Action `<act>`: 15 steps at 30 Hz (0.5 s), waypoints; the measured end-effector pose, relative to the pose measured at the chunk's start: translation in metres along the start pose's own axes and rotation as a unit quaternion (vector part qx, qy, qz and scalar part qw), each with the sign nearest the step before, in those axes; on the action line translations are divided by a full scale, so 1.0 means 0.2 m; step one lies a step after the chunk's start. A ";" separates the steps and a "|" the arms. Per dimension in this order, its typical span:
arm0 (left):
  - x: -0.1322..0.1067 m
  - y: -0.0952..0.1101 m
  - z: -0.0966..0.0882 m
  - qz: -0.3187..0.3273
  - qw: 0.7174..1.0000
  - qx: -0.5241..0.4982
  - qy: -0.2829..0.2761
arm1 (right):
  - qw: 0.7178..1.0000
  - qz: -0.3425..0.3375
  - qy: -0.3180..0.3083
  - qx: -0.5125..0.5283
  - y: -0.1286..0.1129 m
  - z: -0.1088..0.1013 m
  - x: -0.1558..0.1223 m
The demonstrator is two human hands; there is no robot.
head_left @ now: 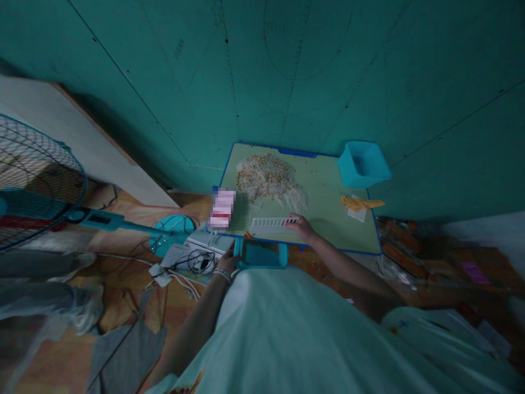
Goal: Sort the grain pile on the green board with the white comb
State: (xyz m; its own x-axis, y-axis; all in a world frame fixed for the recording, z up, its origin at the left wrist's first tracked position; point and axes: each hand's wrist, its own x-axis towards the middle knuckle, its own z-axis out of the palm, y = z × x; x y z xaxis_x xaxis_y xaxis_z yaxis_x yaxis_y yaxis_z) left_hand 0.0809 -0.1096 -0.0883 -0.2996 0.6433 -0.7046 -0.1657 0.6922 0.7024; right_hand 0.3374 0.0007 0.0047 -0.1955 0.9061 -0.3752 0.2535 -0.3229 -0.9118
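Note:
My right hand (pixel 302 227) is closed on one end of a white slotted plastic strip (pixel 264 229), which lies along the table's front edge. Behind it, a pile of mixed grains (pixel 266 176), orange-brown kernels among fine pale ones, spreads over the left half of the pale green table (pixel 328 227). Just below that front edge is a blue plastic bin (pixel 283 255), its opening facing up and some brownish material inside. My left hand (pixel 228 261) grips this bin at its left side; the fingers are partly in shadow.
A second blue bin (pixel 363 178) stands at the table's back right corner, near a yellow cloth (pixel 359 203). A pink-and-white item (pixel 222 209), blurred out, sits at the left edge. On the left are a fan (pixel 36 186), cables (pixel 199 262) and another person's legs (pixel 49 293).

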 end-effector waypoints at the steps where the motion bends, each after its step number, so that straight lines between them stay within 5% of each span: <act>1: 0.00 0.00 0.00 -0.004 1.000 -0.001 -0.002 | 1.000 0.003 -0.002 -0.002 0.01 0.00 -0.01; 8: 0.01 -0.01 -0.01 -0.005 0.999 -0.027 -0.028 | 1.000 0.010 -0.002 0.004 0.04 -0.05 -0.06; 15: 0.02 -0.02 -0.01 -0.009 1.000 0.008 -0.020 | 0.997 0.000 0.067 0.032 0.00 -0.06 -0.03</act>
State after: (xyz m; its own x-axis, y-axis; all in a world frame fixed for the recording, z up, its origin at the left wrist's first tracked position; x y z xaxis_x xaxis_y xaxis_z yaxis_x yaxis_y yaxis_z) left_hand 0.0786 -0.1098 -0.0934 -0.2584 0.6434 -0.7206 -0.1555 0.7084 0.6884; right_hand 0.3488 -0.0010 0.0092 -0.0659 0.9333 -0.3530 0.1910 -0.3354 -0.9225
